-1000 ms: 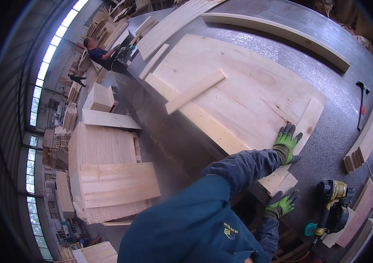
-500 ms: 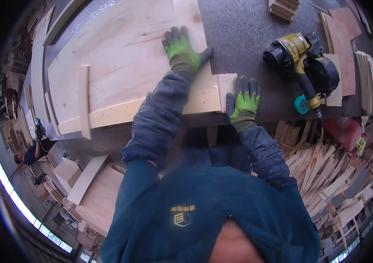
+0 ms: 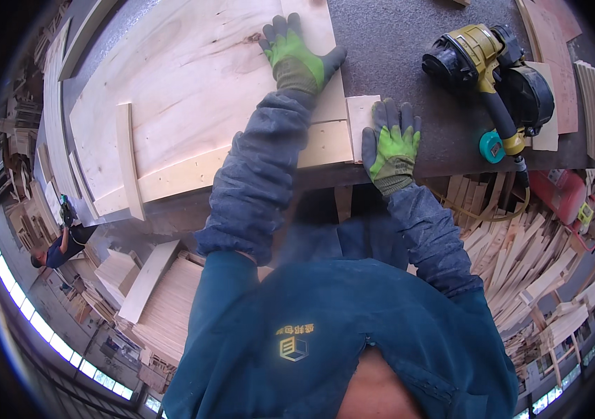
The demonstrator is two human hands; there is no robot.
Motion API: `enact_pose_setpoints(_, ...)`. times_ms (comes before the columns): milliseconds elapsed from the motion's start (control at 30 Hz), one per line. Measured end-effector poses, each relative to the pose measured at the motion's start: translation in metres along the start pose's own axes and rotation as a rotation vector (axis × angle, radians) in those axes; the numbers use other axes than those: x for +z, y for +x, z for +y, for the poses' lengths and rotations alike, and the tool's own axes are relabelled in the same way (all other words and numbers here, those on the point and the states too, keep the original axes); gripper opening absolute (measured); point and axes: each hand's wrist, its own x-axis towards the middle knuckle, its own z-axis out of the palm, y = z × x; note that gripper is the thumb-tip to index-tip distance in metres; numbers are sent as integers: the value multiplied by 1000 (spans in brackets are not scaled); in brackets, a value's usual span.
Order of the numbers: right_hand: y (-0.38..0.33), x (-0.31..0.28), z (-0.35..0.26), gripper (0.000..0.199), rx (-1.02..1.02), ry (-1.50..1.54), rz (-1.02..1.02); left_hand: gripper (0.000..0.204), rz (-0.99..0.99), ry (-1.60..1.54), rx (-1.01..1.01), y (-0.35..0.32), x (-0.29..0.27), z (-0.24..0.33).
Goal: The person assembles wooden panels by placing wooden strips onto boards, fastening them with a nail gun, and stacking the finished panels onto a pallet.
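Observation:
A large pale plywood panel (image 3: 185,91) lies on the dark workbench, with a narrow wood strip (image 3: 189,180) along its near edge. My left hand (image 3: 301,59), in a green and grey glove, rests flat on the panel near its right side. Its fingers are spread and the thumb points right, past the panel's edge. A short pale board (image 3: 362,115) butts against the strip's right end. At that board's right side lies my right hand (image 3: 394,143), gloved alike, its fingers stretched out and the thumb over the board. Neither hand grips anything.
A yellow and black coil nail gun (image 3: 482,77) lies to the right with its hose, beside a teal tape measure (image 3: 491,146). A loose slat (image 3: 128,160) crosses the panel's left part. Stacked strips (image 3: 593,112) stand far right. Another person (image 3: 63,244) is far left.
My view has shifted, so the bench and nail gun sit higher in the picture. Both hands keep about the same places on the panel and short board.

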Motion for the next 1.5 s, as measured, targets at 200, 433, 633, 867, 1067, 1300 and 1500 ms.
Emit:
enact_pose_setpoints(200,0,22,-6,69,-36,33,4,143,55,-50,-23,-6,7,-16)
enact_pose_setpoints(433,0,37,-5,70,-57,45,18,137,265,-194,-31,15,-21,-60)
enact_pose_setpoints(633,2,38,-9,69,-65,24,9,136,242,-259,-45,14,-23,-56)
enact_pose_setpoints(867,9,15,-13,66,-17,-129,-35,138,80,-296,-144,-2,-19,-46)
enact_pose_setpoints(1067,-13,16,13,55,210,-334,-12,137,120,-140,-29,-14,0,-66)
enact_pose_setpoints(1300,40,-39,-38,41,335,523,7,133,41,6,-105,-30,13,-57)
enact_pose_setpoints(1500,129,31,-32,39,196,575,-492,130,87,6,-95,-33,29,-56)
